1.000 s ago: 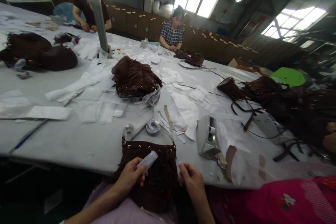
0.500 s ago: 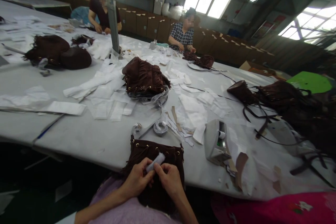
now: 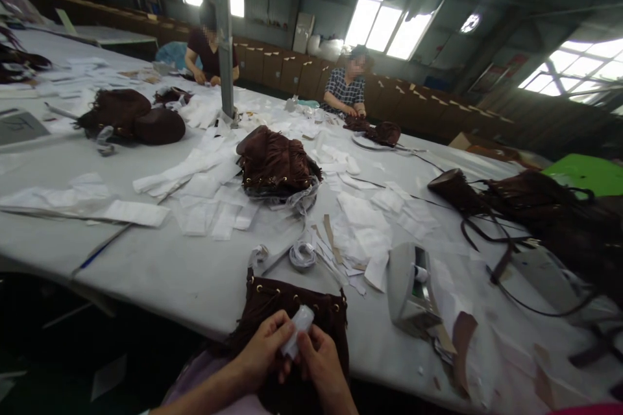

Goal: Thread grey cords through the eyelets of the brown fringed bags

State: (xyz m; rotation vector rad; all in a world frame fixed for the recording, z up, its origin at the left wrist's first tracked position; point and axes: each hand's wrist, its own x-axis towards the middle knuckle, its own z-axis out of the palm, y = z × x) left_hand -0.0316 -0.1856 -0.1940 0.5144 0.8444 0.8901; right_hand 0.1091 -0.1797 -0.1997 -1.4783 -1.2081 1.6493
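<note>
A brown handbag with gold eyelets and fringe lies in front of me, half on the table edge and half over my lap. Above it, my left hand and my right hand both pinch a small roll wrapped in white paper. What the wrapping covers is hidden. Just beyond the bag lies a coiled grey-white strap, and a tape dispenser stands to its right.
Another brown fringed bag sits mid-table among loose white paper sheets. More brown bags are piled at the right and left. Two people work across the table, near a grey post.
My view has shifted, so the table's things sit lower in the picture. Both hands stay on the white roll, which is now tilted more upright.
</note>
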